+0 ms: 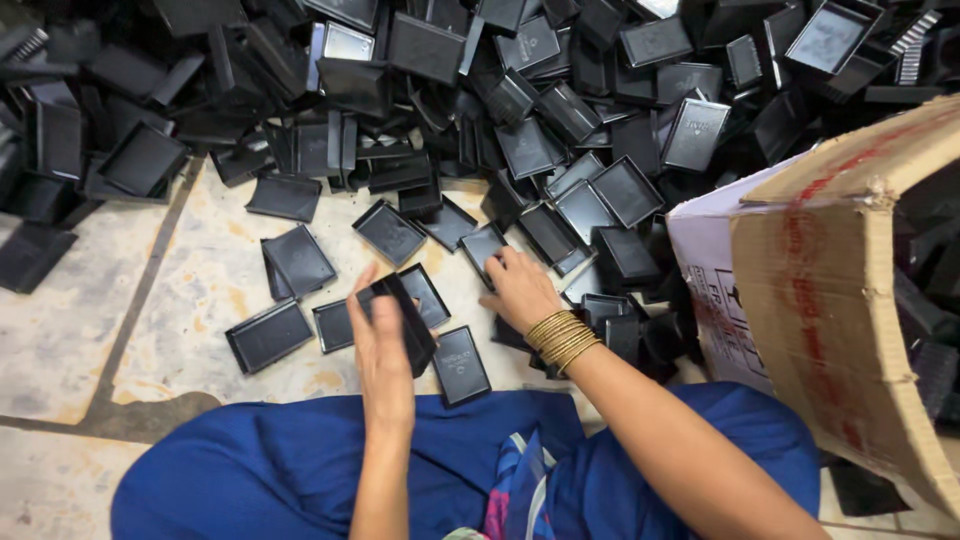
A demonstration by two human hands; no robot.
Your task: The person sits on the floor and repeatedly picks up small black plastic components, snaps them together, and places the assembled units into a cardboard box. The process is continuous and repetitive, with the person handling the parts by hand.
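Seen from above: left hand gripping a small stack of black plastic trays on edge. Right hand, gold bangles at the wrist, resting fingers on a flat tray. Heaped black trays across the tiled floor; tilted cardboard box just beside, at right.

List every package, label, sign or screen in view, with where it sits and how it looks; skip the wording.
Cardboard box: right side, tipped open toward the pile of black plastic trays; brown corrugated flap with faded red print.
White panel: box's left face, beside the right hand; white with dark print.
No signs or screens in view.
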